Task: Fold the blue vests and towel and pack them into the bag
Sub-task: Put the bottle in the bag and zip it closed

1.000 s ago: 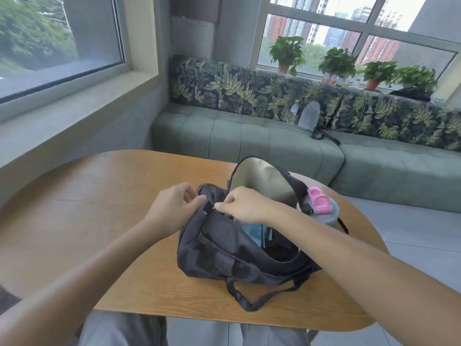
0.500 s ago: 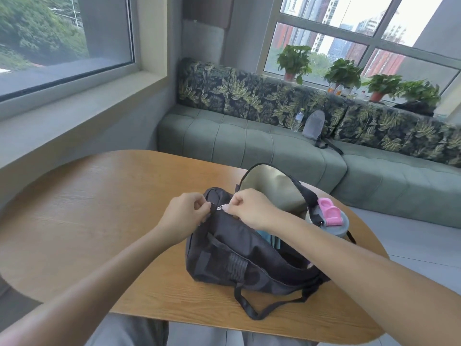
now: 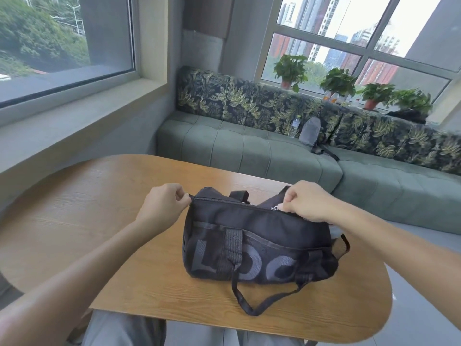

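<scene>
**Both hands at the top zip of the black bag**

A black bag [image 3: 254,248] sits on the wooden worktop [image 3: 104,221] just right of the frame's centre, its long side facing the camera with large grey letters across the front. A webbing handle [image 3: 233,245] lies down the front panel, and a thin strap [image 3: 252,303] loops from the bag onto the worktop toward the lower edge of the frame.

The left hand [image 3: 163,204], left of centre, has its fingers curled and pinches the tab at the left end of the bag's top. The right hand [image 3: 306,201], right of centre, is curled at the right end of the top and pinches what looks like the metal zip pull [image 3: 275,208], though the pull is small and partly covered by the fingers. Between the two hands the zip line [image 3: 232,204] runs closed along the top edge.

The bag's contents are hidden.

Beyond the worktop, across the middle of the frame, runs a green sofa [image 3: 249,148] with leaf-print back cushions. Potted plants [image 3: 339,82] stand on the windowsill at upper right.
</scene>
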A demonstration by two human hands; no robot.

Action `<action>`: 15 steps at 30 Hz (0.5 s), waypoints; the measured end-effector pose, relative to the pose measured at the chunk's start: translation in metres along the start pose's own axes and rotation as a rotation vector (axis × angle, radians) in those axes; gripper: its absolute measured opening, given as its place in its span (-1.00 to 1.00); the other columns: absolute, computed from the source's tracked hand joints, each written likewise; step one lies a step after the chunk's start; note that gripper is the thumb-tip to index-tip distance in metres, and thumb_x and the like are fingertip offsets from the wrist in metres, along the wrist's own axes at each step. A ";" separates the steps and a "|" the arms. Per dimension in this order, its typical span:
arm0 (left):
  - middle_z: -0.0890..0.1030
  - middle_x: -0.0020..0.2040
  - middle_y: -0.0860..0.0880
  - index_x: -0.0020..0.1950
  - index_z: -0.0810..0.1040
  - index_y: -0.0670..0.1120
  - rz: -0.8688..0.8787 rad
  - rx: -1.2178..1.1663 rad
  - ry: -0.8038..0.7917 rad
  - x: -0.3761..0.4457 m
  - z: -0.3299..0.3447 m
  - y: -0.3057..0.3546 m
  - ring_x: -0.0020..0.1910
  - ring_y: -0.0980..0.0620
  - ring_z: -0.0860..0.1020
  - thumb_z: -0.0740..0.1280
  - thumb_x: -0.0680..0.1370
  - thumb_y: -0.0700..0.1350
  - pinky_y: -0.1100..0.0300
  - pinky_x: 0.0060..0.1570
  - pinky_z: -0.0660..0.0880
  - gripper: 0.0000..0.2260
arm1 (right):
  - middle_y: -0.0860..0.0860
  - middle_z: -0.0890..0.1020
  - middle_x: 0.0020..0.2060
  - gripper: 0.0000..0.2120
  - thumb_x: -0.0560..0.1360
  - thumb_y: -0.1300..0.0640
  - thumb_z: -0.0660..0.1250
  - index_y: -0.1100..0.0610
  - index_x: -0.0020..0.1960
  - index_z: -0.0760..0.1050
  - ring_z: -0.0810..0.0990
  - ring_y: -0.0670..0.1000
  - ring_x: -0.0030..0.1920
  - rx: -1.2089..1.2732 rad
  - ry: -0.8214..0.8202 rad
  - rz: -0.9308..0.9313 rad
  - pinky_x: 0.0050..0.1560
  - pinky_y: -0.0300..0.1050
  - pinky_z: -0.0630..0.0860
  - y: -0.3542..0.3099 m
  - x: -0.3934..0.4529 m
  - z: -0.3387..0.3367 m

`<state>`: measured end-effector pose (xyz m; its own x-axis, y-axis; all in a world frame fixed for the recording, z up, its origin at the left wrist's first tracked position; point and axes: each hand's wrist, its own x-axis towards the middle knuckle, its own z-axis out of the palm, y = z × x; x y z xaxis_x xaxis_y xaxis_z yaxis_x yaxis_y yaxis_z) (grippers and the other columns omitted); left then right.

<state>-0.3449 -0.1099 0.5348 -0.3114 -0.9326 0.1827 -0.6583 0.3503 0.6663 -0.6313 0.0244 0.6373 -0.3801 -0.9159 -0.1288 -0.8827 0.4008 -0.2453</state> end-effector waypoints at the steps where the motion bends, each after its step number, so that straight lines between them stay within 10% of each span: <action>1: 0.60 -0.31 -0.03 -0.25 0.53 -0.09 0.000 0.026 -0.001 0.000 0.001 0.002 -0.27 -0.09 0.56 0.32 0.58 -0.03 0.08 -0.32 0.48 -0.76 | -0.10 0.56 -0.46 -0.81 0.48 0.07 0.49 0.16 -0.24 0.65 0.47 -0.08 -0.41 -0.010 0.004 0.015 -0.38 -0.22 0.38 0.007 -0.003 -0.005; 10: 0.58 0.12 -0.05 0.17 0.50 -0.10 0.314 0.201 0.089 0.001 0.014 0.057 0.11 -0.14 0.47 0.31 0.62 -0.11 0.00 0.07 0.47 -0.85 | -0.16 0.57 -0.48 -0.79 0.46 0.14 0.49 0.11 -0.34 0.62 0.49 -0.15 -0.40 -0.009 0.013 0.080 -0.39 -0.36 0.38 0.067 -0.020 -0.025; 15: 0.61 0.13 0.05 0.15 0.60 0.00 0.575 0.169 -0.160 -0.006 0.049 0.121 0.19 -0.04 0.47 0.32 0.64 0.09 0.00 0.15 0.47 -0.79 | 0.12 0.62 -0.36 -0.72 0.44 0.06 0.49 0.29 -0.22 0.63 0.48 0.02 -0.33 0.104 0.010 0.075 -0.28 -0.16 0.40 0.070 -0.017 -0.027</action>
<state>-0.4569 -0.0575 0.5788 -0.7389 -0.5701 0.3593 -0.4497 0.8142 0.3672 -0.6945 0.0676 0.6481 -0.4471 -0.8833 -0.1410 -0.8186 0.4676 -0.3336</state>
